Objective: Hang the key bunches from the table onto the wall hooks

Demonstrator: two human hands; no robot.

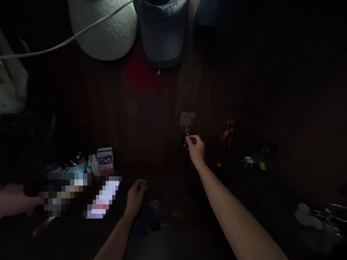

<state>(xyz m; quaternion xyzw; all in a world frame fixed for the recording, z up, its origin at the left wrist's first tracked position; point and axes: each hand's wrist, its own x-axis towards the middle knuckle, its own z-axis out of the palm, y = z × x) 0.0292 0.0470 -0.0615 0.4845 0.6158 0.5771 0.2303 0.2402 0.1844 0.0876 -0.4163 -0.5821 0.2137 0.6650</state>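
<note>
My right hand (194,146) reaches up to the dark wooden wall panel, thumb and fingers pinched on a small dark blue keychain (184,138). The keychain's metal clasp (187,132) hangs at the small wall hook (187,120), which sits on a pale square adhesive pad (192,116). Most of the keychain is hidden by my fingers and the dim light. Lower down, my left hand (136,195) rests on the dark surface with its fingers curled in; nothing shows in it. Right of it lie small metal pieces (164,191) and a small reddish packet (154,203).
A pale cap (105,32) and a grey cap (164,39) hang above. A second hook (230,123) holds a reddish item (227,136). Keys (248,159) hang at right. Small boxes (105,159) and white bottles (94,165) stand at left. A white cable (67,41) crosses the upper left.
</note>
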